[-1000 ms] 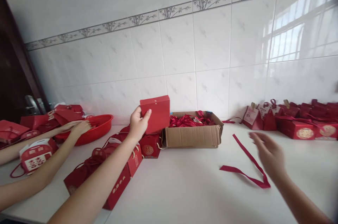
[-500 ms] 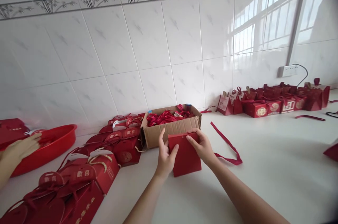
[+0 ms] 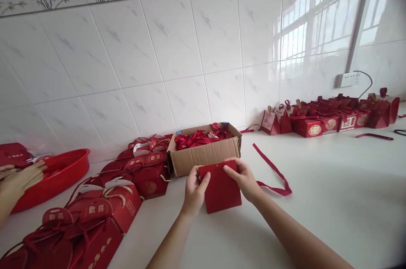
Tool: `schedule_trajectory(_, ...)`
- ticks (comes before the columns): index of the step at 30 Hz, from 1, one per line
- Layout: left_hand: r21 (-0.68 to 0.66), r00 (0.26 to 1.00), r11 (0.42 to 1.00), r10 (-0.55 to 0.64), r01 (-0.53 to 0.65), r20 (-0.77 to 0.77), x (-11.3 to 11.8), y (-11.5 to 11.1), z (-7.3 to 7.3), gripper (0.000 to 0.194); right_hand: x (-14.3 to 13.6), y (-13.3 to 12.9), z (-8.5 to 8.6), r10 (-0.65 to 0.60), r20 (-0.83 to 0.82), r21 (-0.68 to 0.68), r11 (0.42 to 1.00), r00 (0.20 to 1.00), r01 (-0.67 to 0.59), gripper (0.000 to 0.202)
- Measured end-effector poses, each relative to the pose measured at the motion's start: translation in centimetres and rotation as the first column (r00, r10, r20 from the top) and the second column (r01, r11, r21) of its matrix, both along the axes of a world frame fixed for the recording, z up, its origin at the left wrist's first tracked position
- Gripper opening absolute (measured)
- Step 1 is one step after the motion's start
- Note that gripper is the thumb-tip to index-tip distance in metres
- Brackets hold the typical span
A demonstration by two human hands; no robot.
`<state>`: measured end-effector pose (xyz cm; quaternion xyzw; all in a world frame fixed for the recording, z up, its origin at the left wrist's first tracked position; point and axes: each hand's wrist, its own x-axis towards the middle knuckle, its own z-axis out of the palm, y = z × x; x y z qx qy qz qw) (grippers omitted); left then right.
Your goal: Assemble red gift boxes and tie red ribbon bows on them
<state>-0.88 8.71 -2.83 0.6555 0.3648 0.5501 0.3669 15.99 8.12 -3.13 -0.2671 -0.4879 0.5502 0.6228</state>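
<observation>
Upright over the white table, a plain red box [image 3: 222, 188] is gripped between both my hands. My left hand [image 3: 196, 188] holds its left side near the top, thumb on the front face. My right hand [image 3: 243, 179] grips the upper right corner, its thumb also on the front. Just behind the box stands an open cardboard carton [image 3: 203, 158] full of red ribbons [image 3: 203, 138]. A loose red ribbon [image 3: 272, 167] lies on the table to the right of my hands. The fingers behind the box are partly hidden.
Red gift boxes [image 3: 95, 218] with round tags and cords fill the left side. Beyond them, another person's hands [image 3: 23, 180] are at a red basin [image 3: 72, 171]. Small red boxes [image 3: 312, 127] line the tiled wall at the right, below a socket [image 3: 349, 79].
My left hand's fingers have closed in around the box's left edge, where one finger stuck up before. A second hand of the other person now shows by the basin. The view has shifted slightly.
</observation>
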Motion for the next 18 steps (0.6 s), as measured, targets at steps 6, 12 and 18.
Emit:
schedule_trajectory(6,0.264,0.914,0.921,0.346,-0.288,-0.210,-2.0,5.6,3.4,0.036,1.0,0.0,0.2,-0.004,-0.131,-0.025,1.000,0.991,0.001,0.024)
schedule_trajectory(12,0.465,0.695,0.846,0.498,-0.260,-0.518,-2.7,8.1,4.1,0.019,3.1,0.8,0.2,0.067,-0.308,-0.208,0.968,0.949,-0.136,0.023)
schedule_trajectory(18,0.552,0.504,0.810,0.567,-0.198,-0.651,-3.3,4.6,1.8,0.022,3.6,0.0,0.3,0.293,-0.313,-0.247,0.894,0.904,-0.375,0.064)
